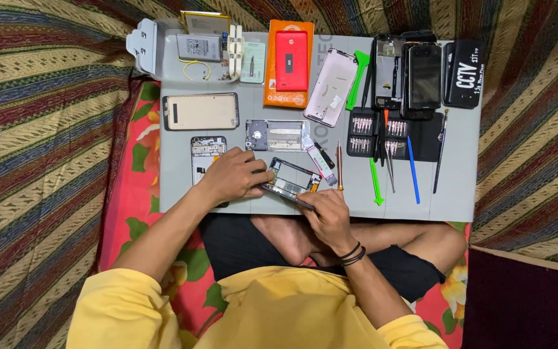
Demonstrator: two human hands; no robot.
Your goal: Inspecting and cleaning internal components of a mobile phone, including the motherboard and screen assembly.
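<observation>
Item in hand: an opened phone frame [290, 181], dark, lying tilted at the near edge of our grey work mat [460, 200], between our two hands.

Left hand [234, 176]: forearm reaching in from the lower left, palm down, fingers curled over the frame's left end and gripping it.

Right hand [328, 216]: wrist bent, black bands around it, fingers closed against the frame's near right corner; whether they pinch a small tool we cannot tell. The frame sits just above this hand and right of the left one.

Just beyond the frame: a grey inner phone plate [278, 135] lying flat, and a copper-handled screwdriver [339, 165] beside the frame's right end. Under our left hand, a stripped phone body [205, 152]; above that, a beige back cover [201, 111].

Further right: a black bit holder [376, 134] with rows of bits, a green pry tool [376, 184] and a blue pry tool [413, 169].

Far edge: a red phone cover [290, 59] on orange packaging, a white back cover [332, 86], a black phone [424, 79], and an open clear parts box [192, 52].
</observation>
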